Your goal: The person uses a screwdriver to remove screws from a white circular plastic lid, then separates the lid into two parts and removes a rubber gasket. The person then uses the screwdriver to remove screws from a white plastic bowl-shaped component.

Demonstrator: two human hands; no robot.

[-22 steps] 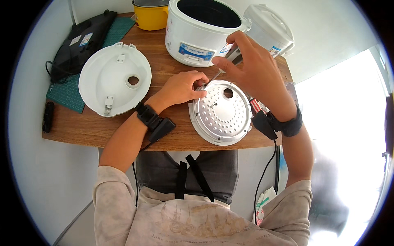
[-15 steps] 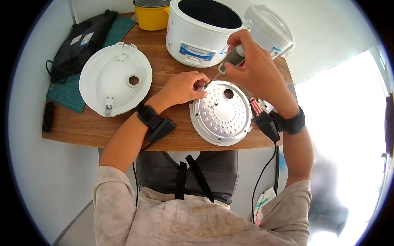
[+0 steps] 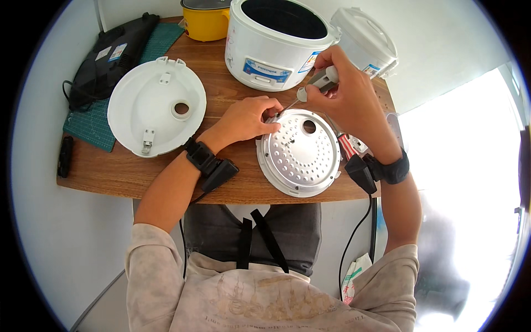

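Observation:
My right hand [image 3: 354, 91] grips a screwdriver [image 3: 322, 82] by its grey and white handle. Its thin shaft slants down to the far left rim of a rice cooker's inner lid [image 3: 298, 166]. That lid is a round metal plate dotted with dimples, with a round hole near its far side and a white plastic rim. It lies flat near the table's front edge. My left hand [image 3: 249, 117] pinches the same rim with thumb and fingers, right beside the screwdriver's tip. The tip itself and whatever it touches are too small to make out.
A white outer lid shell [image 3: 127, 119] lies inside up on the left. The rice cooker body [image 3: 243, 50] stands behind my hands, with a yellow pot [image 3: 204, 25] and a white lidded appliance [image 3: 362, 41] beside it. Left are a black device [image 3: 119, 52] and a green cutting mat [image 3: 91, 130].
My right hand and the screwdriver handle have tilted and shifted slightly right. The left hand holds its place on the lid's rim.

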